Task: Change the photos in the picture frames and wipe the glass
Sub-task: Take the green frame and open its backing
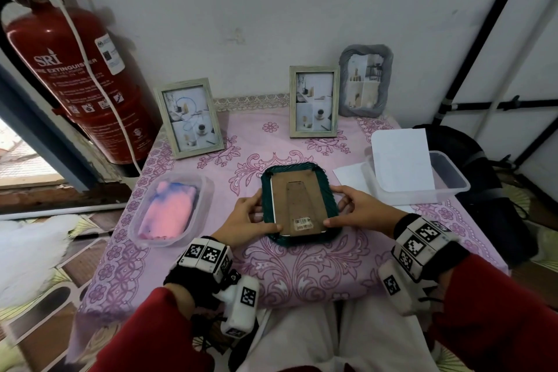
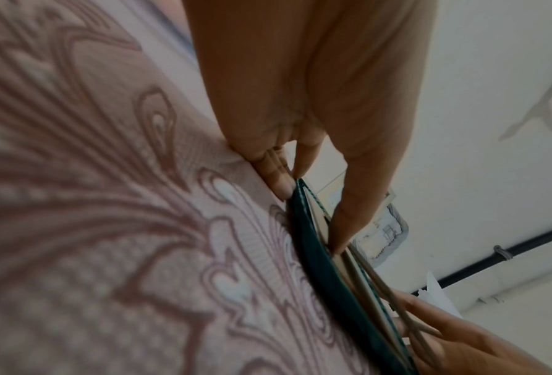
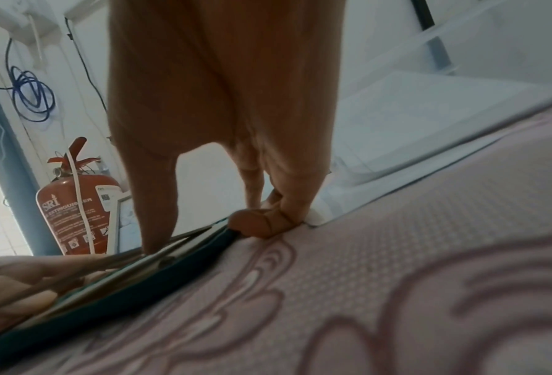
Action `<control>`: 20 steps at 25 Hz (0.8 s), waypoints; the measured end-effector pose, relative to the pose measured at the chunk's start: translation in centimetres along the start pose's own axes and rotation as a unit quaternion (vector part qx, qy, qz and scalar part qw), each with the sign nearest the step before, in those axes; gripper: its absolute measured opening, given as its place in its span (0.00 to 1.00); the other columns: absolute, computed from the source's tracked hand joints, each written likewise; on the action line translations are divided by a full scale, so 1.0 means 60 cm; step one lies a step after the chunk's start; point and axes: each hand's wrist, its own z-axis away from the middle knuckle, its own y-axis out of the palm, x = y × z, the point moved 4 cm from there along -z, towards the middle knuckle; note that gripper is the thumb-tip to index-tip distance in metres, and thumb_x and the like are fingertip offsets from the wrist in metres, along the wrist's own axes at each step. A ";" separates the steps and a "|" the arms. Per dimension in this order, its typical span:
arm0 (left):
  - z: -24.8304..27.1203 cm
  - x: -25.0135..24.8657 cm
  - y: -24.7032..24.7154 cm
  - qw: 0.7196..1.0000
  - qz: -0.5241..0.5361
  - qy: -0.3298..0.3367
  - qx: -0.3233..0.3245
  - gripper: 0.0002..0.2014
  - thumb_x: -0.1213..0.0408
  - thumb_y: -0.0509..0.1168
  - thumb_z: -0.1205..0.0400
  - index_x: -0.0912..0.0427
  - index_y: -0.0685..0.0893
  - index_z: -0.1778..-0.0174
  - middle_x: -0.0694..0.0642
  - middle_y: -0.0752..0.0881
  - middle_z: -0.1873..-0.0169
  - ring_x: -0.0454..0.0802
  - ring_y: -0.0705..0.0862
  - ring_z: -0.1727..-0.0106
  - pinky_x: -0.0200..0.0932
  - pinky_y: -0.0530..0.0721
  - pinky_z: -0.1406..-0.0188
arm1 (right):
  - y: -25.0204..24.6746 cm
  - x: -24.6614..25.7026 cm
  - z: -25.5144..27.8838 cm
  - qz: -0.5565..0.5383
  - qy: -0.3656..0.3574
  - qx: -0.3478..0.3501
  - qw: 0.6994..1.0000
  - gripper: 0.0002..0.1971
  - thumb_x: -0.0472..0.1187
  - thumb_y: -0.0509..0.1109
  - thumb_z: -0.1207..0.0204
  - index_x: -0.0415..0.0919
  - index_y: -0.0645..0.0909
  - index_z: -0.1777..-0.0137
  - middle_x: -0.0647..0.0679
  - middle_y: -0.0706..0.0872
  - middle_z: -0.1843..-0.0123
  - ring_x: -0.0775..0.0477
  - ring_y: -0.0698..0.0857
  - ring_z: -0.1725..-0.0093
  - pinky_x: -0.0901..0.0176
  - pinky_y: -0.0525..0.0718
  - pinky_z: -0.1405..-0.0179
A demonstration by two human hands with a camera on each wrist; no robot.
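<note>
A dark green picture frame [image 1: 330,201] lies face down in the middle of the table, its brown backboard [image 1: 299,205] and folded stand facing up. My left hand [image 1: 265,211] grips the frame's left side, thumb on the backboard's near left corner. My right hand [image 1: 341,207] grips the right side, thumb on the near right corner. In the left wrist view the left fingers [image 2: 284,182] curl at the green frame [image 2: 316,253] edge. In the right wrist view the right fingers [image 3: 268,223] curl against the green frame [image 3: 139,291]. The glass side is hidden.
Three framed photos stand at the back: a pale wooden frame [image 1: 188,118] at left, another [image 1: 314,101] in the middle, a grey one [image 1: 365,81] at right. A clear tub with a pink cloth [image 1: 169,211] sits left; a clear tub with white sheets [image 1: 416,178] right. A fire extinguisher [image 1: 75,75] stands beside the table.
</note>
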 end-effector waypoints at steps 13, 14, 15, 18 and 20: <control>-0.006 0.001 0.004 0.999 -0.032 0.012 -0.027 0.40 0.81 0.74 0.32 0.56 0.68 0.25 0.58 0.65 0.44 0.36 0.80 0.58 0.19 0.80 0.58 | 0.000 0.004 0.009 0.004 -0.023 0.003 1.000 0.43 0.37 0.79 0.33 0.44 0.60 0.20 0.47 0.78 0.62 0.54 0.77 0.61 0.67 0.75 0.56; -0.007 0.001 0.005 0.999 -0.028 0.012 -0.028 0.40 0.82 0.74 0.32 0.57 0.69 0.26 0.57 0.65 0.45 0.34 0.79 0.60 0.18 0.79 0.60 | 0.000 0.004 0.009 0.001 -0.022 0.004 1.000 0.43 0.37 0.78 0.32 0.43 0.59 0.20 0.48 0.77 0.63 0.55 0.77 0.62 0.68 0.75 0.57; -0.007 0.001 0.006 0.999 -0.026 0.012 -0.029 0.39 0.82 0.73 0.32 0.58 0.69 0.26 0.56 0.65 0.46 0.34 0.79 0.60 0.18 0.79 0.62 | 0.000 0.004 0.009 -0.001 -0.022 0.005 1.000 0.43 0.36 0.78 0.32 0.43 0.59 0.20 0.48 0.77 0.63 0.56 0.77 0.62 0.69 0.74 0.58; -0.010 0.003 0.007 0.999 -0.022 0.008 -0.037 0.38 0.82 0.73 0.33 0.59 0.70 0.27 0.56 0.65 0.46 0.34 0.78 0.61 0.18 0.79 0.62 | 0.001 0.002 0.008 -0.008 -0.019 0.008 1.000 0.43 0.34 0.77 0.31 0.42 0.58 0.19 0.48 0.76 0.63 0.56 0.76 0.63 0.71 0.75 0.60; -0.013 0.006 0.005 0.999 -0.021 -0.001 -0.039 0.39 0.82 0.73 0.32 0.59 0.69 0.26 0.56 0.65 0.46 0.36 0.78 0.60 0.22 0.81 0.57 | 0.002 0.000 0.008 -0.011 -0.016 0.011 1.000 0.42 0.34 0.77 0.31 0.42 0.58 0.19 0.48 0.76 0.64 0.57 0.76 0.64 0.76 0.75 0.63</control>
